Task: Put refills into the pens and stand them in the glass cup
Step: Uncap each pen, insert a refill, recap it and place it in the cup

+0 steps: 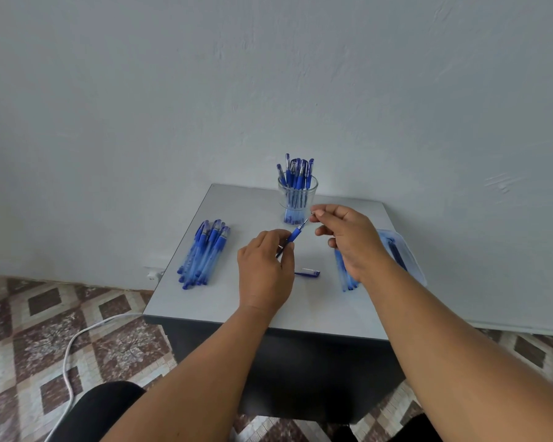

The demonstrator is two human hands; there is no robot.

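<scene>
My left hand grips a blue pen by its barrel, tip pointing up and to the right. My right hand is above the table with thumb and forefinger pinched together near the pen's tip; a small part between them is too small to identify. A glass cup with several blue pens stands at the back of the table. A blue pen cap lies on the table between my hands.
A pile of several blue pens lies on the left of the grey table. Several clear refills and a clear plastic box lie under my right arm. A white cable crosses the tiled floor.
</scene>
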